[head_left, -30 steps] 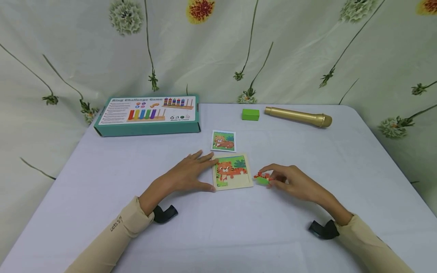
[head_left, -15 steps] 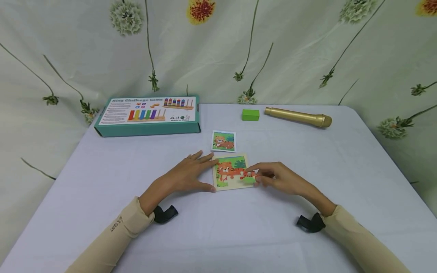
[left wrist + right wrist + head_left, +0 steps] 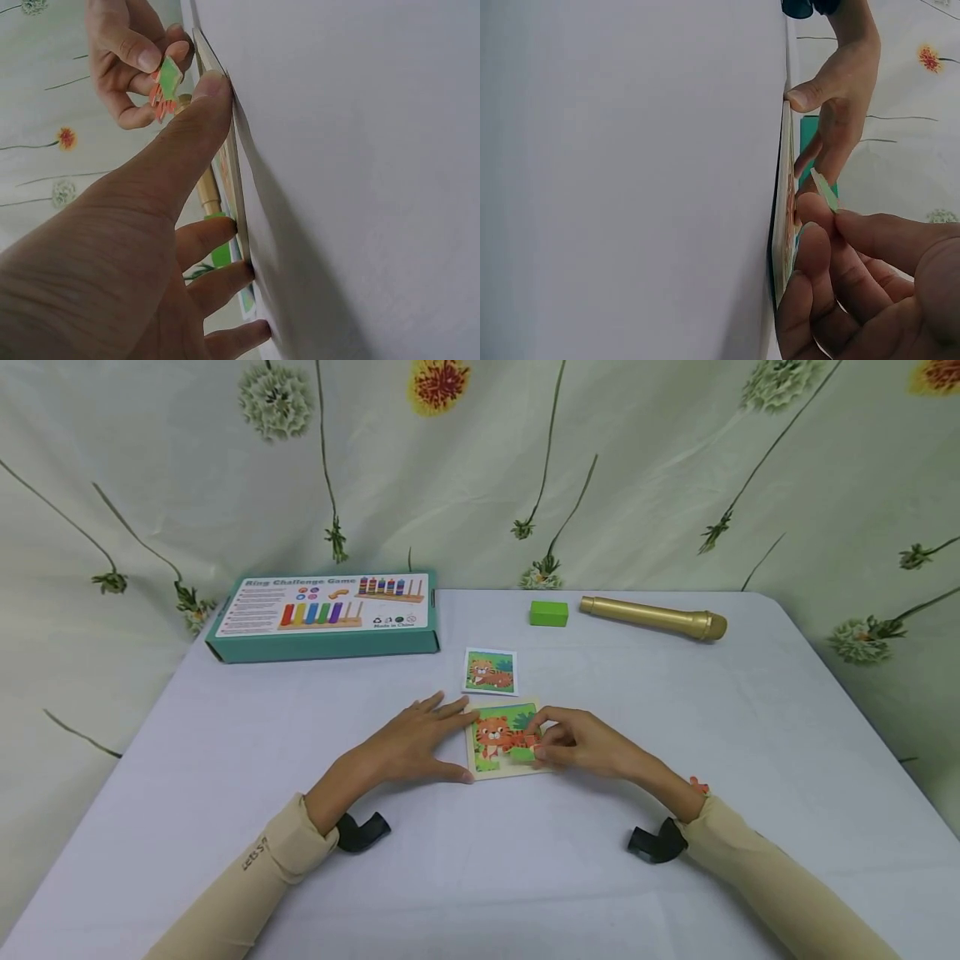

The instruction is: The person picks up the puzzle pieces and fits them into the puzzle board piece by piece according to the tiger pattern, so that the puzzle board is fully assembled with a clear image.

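A square tiger puzzle board (image 3: 486, 773), partly filled with pieces, lies on the white table. My left hand (image 3: 412, 742) has its fingers spread, with thumb and fingertips touching the board's left edge. My right hand (image 3: 592, 742) pinches a green and orange puzzle piece (image 3: 522, 754) between thumb and fingers over the board's lower right part. In the left wrist view this puzzle piece (image 3: 171, 77) looks tilted and raised off the board. The right fingers hide the board's right side. Just behind the board lies a small tiger picture card (image 3: 491, 672).
A green Ring Challenge Game box (image 3: 330, 647) lies at the back left. A green block (image 3: 549, 613) and a gold microphone (image 3: 652, 617) lie at the back. A small red-orange thing (image 3: 698, 786) shows beside the right wrist. A flowered cloth (image 3: 465, 485) hangs behind the table.
My right hand has moved left with the puzzle piece, from beside the board to over it. The left hand has stayed at the board's edge. A red-orange thing has appeared by the right wrist.
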Available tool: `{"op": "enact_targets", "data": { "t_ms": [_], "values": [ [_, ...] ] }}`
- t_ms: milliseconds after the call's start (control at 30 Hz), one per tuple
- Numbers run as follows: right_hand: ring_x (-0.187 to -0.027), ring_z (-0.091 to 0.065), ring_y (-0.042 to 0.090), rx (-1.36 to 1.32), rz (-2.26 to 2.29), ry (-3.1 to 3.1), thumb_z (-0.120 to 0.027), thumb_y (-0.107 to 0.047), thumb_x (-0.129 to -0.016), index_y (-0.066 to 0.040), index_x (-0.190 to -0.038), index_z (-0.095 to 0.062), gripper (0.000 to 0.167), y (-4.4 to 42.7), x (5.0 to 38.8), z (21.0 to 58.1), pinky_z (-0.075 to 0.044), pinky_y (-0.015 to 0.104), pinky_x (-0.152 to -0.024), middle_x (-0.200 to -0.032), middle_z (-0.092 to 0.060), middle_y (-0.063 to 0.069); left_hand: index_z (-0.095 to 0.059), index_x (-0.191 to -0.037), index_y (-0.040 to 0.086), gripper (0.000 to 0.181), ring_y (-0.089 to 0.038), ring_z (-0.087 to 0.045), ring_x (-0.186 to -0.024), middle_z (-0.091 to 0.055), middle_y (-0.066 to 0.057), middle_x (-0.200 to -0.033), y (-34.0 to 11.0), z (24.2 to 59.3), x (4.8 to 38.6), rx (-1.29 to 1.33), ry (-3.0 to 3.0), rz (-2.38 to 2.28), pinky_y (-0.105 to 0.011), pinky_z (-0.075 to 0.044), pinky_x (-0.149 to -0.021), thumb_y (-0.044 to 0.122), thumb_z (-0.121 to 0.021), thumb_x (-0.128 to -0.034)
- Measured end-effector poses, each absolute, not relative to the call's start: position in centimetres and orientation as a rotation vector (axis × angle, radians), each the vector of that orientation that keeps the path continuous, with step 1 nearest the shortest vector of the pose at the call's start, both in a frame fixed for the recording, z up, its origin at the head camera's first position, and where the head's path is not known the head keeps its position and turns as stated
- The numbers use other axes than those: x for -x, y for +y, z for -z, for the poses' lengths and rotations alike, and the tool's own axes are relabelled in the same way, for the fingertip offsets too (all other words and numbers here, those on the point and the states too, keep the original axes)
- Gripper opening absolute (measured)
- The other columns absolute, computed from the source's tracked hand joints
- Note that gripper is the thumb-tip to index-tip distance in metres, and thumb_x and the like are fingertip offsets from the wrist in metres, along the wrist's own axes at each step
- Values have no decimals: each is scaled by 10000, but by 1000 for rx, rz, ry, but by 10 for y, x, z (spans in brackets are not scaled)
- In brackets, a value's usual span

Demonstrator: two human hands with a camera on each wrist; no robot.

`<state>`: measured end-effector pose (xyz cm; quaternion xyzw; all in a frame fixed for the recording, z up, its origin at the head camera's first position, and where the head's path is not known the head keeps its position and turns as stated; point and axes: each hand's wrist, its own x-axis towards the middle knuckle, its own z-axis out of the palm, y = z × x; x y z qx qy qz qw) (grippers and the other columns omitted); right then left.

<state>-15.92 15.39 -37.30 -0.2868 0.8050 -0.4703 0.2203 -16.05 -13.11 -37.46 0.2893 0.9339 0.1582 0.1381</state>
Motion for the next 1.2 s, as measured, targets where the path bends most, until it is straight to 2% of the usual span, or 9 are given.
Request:
{"op": "enact_targets", "data": {
  "t_ms": [167,300,533,767,1200],
  "values": [
    [-817,-679,159,763,1305,2201,-635,-19,-900,3,-1138,-579,245,146,161,375,-524,222,-700,-901,-734,100,-360,-1494,209,903,-382,-105,-1458,-235,-43,-1580,-131,374,160,-835,2700,-462,-568,-123,-1161,586,-721,-756],
    [-781,-671,140,745,1288,2209,-636,-22,-900,6,-1143,-597,248,142,162,377,-537,229,-653,-880,-729,84,-353,-1497,210,908,-379,-102,-1459,-231,-38,-1582,-131,374,160,-832,2701,-461,-562,-118,-1164,584,-722,-757],
    [-745,-657,124,742,1280,2233,-645,-15,-890,11,-1130,-631,242,139,162,378,-501,204,-610,-841,-720,62,-356,-1496,205,908,-387,-106,-1457,-238,-45,-1580,-130,373,160,-836,2705,-458,-567,-122,-1162,580,-725,-756],
    [-631,-505,92,790,1211,2321,-693,-83,-870,-26,-1110,-674,248,138,162,379,-428,191,-588,-695,-611,-22,-359,-1494,210,906,-385,-103,-1458,-238,-40,-1581,-130,372,159,-830,2700,-465,-564,-120,-1163,580,-727,-754],
    [-655,-508,80,814,1117,2415,-696,-89,-871,-39,-1123,-696,257,135,159,378,-432,189,-611,-696,-608,-51,-359,-1494,216,905,-386,-102,-1458,-237,-40,-1581,-131,374,160,-827,2694,-467,-570,-115,-1162,585,-724,-753]
  ]
}}
